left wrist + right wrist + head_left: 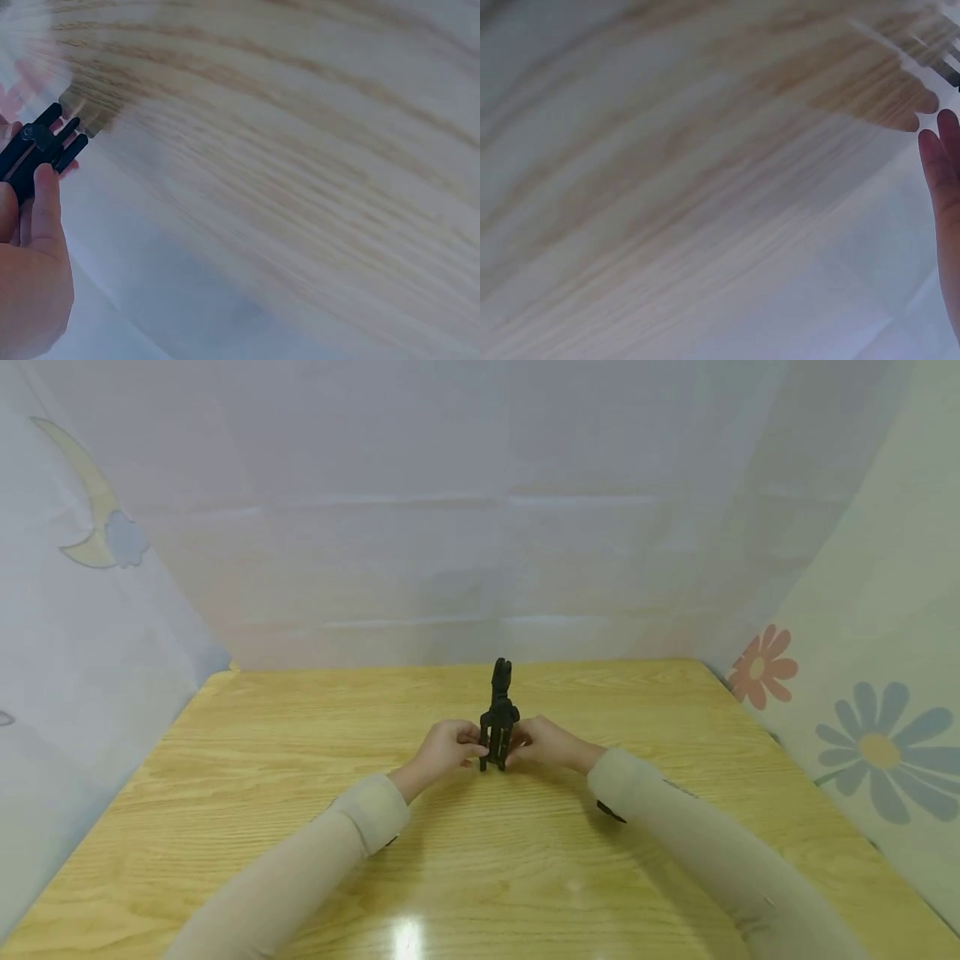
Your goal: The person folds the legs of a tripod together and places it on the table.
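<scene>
A small black tripod-like stand [501, 714] stands upright near the middle of the wooden table, with narrow legs below and a slim, forked top. My left hand [447, 747] pinches a leg on its left side. In the left wrist view the black stand [37, 150] sits between the thumb and fingers of that hand [34, 277]. From the other side, my right hand [551, 745] holds the stand low by its right leg, its fingertips partly hidden behind it. Two fairly straight fingers of the right hand [949, 180] show in the right wrist view, beside a sliver of the stand [946, 72].
The wood-grain table [300, 710] reaches back to a pale cloth wall [375, 552]. Side cloths rise along the left and right table edges, with a printed moon [97, 514] on the left and printed flowers [879, 750] on the right.
</scene>
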Demonstrator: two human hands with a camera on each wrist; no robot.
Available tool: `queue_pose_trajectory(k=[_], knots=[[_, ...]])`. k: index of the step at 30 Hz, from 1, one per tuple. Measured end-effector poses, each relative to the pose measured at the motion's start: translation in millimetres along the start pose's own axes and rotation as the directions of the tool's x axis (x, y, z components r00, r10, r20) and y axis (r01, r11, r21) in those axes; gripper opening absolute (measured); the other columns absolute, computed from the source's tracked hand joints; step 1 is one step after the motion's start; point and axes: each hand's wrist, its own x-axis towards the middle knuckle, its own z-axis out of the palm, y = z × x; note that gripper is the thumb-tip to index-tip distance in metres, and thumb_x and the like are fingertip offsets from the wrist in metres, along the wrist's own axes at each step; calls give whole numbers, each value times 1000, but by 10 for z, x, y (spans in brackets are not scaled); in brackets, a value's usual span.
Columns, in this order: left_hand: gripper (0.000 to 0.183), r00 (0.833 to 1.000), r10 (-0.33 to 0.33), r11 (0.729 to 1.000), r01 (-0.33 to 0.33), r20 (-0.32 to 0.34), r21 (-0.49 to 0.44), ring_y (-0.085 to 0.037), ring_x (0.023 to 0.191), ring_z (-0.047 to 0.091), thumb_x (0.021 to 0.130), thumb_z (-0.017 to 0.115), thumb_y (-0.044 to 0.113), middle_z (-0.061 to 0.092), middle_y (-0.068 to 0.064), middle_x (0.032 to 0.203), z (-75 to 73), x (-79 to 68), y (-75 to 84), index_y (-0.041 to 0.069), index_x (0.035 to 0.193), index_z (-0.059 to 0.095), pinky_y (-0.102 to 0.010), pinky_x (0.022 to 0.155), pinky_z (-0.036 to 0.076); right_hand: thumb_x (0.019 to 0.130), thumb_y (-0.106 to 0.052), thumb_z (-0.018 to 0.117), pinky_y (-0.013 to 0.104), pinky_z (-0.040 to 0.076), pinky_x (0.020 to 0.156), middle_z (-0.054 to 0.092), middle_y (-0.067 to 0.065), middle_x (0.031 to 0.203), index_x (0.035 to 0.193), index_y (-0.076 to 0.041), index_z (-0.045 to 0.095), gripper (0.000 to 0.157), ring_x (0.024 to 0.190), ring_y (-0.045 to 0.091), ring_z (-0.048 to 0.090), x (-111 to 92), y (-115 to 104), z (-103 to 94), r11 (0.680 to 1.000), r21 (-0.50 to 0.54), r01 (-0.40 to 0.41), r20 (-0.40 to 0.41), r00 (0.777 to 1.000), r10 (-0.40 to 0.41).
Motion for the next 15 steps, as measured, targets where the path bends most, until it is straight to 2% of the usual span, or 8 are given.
queue_pose_trajectory(k=[4, 8, 11, 15], knots=[[24, 999, 35, 998, -35, 1, 61, -27, 96, 67, 91, 69, 7, 69, -17, 107, -32, -13, 31, -5, 112, 67, -36, 78, 57, 88, -10, 73, 47, 48, 97, 66, 14, 116, 133, 1, 55, 49, 111, 31, 62, -13, 5, -8, 997, 78, -25, 4, 1000, 25], [36, 997, 70, 993, -67, -28, 99, -29, 110, 62, 91, 71, 16, 65, -15, 119, -76, -48, 101, -1, 122, 63, -41, 92, 52, 89, -12, 72, 50, 43, 102, 59, 18, 130, 141, 1, 46, 59, 122, 35, 54, -8, -3, -5, 994, 112, -16, 15, 1000, 14], [47, 996, 80, 994, -76, -49, 85, -31, 120, 56, 91, 70, 21, 59, -16, 130, -110, -76, 185, 0, 131, 57, -43, 99, 47, 88, -13, 73, 50, 42, 102, 55, 20, 135, 142, 3, 44, 63, 124, 36, 53, -2, -24, 7, 992, 122, -18, 18, 1000, 15], [57, 992, 111, 992, -107, -61, 70, -31, 127, 50, 93, 68, 27, 52, -17, 139, -156, -99, 335, 1, 140, 49, -44, 102, 44, 88, -10, 73, 47, 46, 99, 57, 22, 131, 140, 6, 45, 60, 118, 36, 57, -3, -50, 20, 988, 150, -29, 10, 1000, 28]])
